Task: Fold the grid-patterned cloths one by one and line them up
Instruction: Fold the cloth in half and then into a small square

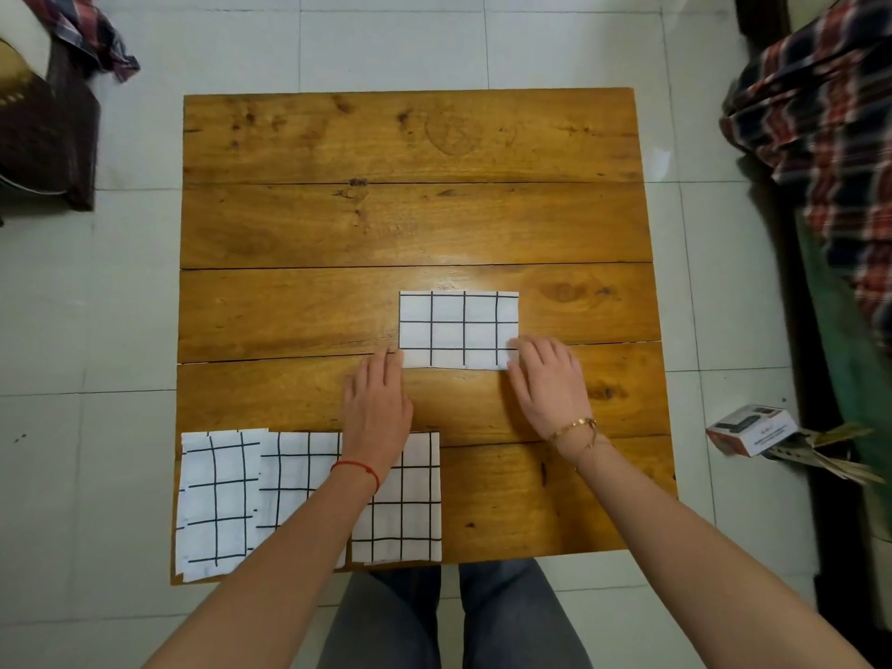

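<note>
A folded white cloth with a black grid [458,328] lies flat in the middle of the wooden table [410,219]. My left hand [379,403] rests with its fingertips at the cloth's near left corner. My right hand [548,379] has its fingertips on the near right corner. Along the table's near left edge three folded grid cloths lie side by side: the left one [217,499], the middle one [294,475] and the right one [410,499]. My left forearm crosses over the middle and right ones.
A small cardboard box [750,427] lies on the tiled floor right of the table. Plaid fabric [830,113] hangs at the far right, and more plaid cloth [91,31] sits at the top left beside a dark bag [43,137].
</note>
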